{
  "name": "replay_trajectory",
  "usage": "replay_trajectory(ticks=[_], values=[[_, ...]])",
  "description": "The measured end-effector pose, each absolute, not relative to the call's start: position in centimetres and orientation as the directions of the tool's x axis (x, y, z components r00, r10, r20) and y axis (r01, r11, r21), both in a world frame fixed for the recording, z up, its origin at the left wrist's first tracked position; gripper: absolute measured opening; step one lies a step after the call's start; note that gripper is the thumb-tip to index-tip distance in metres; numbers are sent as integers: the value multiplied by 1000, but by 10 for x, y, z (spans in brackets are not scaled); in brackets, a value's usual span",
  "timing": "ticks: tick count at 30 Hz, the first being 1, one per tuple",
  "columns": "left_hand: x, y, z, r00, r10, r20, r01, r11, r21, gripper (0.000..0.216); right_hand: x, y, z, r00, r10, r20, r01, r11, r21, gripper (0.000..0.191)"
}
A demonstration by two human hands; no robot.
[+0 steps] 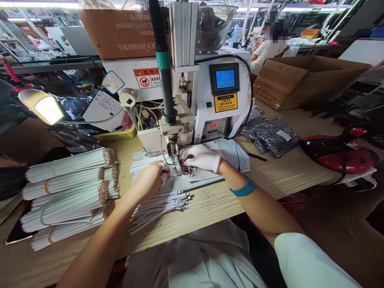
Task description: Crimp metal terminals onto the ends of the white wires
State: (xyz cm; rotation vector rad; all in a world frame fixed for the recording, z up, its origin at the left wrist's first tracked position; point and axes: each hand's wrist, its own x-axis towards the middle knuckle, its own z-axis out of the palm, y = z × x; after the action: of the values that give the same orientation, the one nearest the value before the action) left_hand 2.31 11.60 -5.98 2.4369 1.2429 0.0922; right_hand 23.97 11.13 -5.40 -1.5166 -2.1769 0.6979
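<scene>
Under the tip of a soldering machine (173, 138), my left hand (156, 175) has its fingers pinched together, with white coverings on the fingertips. White cables (138, 165) lie beside and behind it; whatever it grips is hidden. Opposite, my right hand (204, 157) wears a white glove and has thumb and fingers closed near a small metal block (178, 168). A dark bit shows at its fingertips, too small to name. Small metal connectors (192, 173) are scattered below that hand. Nearer me lies a loose bunch of white cables with metal connector ends (162, 206).
Bundles of white cables (69, 188) are stacked at left, below a lit lamp (48, 108). Plastic bags (277, 136), a red-and-black object (339, 154) and an open cardboard box (300, 82) stand at right. A person (271, 48) sits farther back.
</scene>
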Motion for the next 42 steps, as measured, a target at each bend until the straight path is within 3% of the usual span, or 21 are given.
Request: replay_trajectory(ticks=[5, 8, 10, 15, 24, 42], values=[[17, 121, -55, 599, 796, -88, 723, -491, 486, 20, 242, 110, -53, -265, 954, -139, 383, -28, -923, 21], [13, 123, -52, 609, 790, -69, 668, -464, 582, 19, 237, 110, -55, -306, 933, -187, 144, -149, -978, 17], [12, 123, -50, 600, 797, -70, 650, -433, 625, 17, 233, 111, -56, -341, 918, -201, 73, -188, -980, 15], [10, 124, -47, 530, 840, -114, 646, -314, 695, 23, 227, 112, -58, -347, 904, -250, 40, -252, -967, 15], [21, 126, -56, 559, 819, -132, 486, -195, 852, 25, 223, 113, -65, -361, 896, -261, -34, -292, -956, 17], [24, 127, -51, 544, 825, -154, 484, -158, 861, 22, 223, 113, -63, -356, 897, -263, -24, -291, -957, 16]])
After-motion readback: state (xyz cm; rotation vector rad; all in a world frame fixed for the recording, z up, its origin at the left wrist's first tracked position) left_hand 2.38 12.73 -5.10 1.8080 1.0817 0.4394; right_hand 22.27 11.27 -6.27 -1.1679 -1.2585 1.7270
